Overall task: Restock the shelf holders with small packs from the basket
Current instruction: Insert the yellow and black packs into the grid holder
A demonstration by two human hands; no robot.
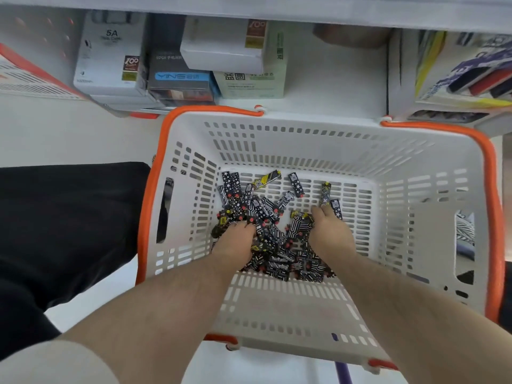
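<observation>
Hands work deep in the white slotted plastic basket with the orange rim [360, 151], where the small flat black packs with white and yellow print [279, 253] lie heaped on its floor toward the near left, a few strays farther off. The left hand [235, 242] curls into the heap, seemingly gathering packs; the right hand [331, 234] rests on them, though its fingers are hidden, so I cannot tell its grip. Such packs look light, thin and slick, likely to slip from a loose handful; pinching across a bunch should serve. Tall basket walls hem the wrists, leaving room only upward, and boxed goods on the white shelf [332, 87] sit just beyond.
</observation>
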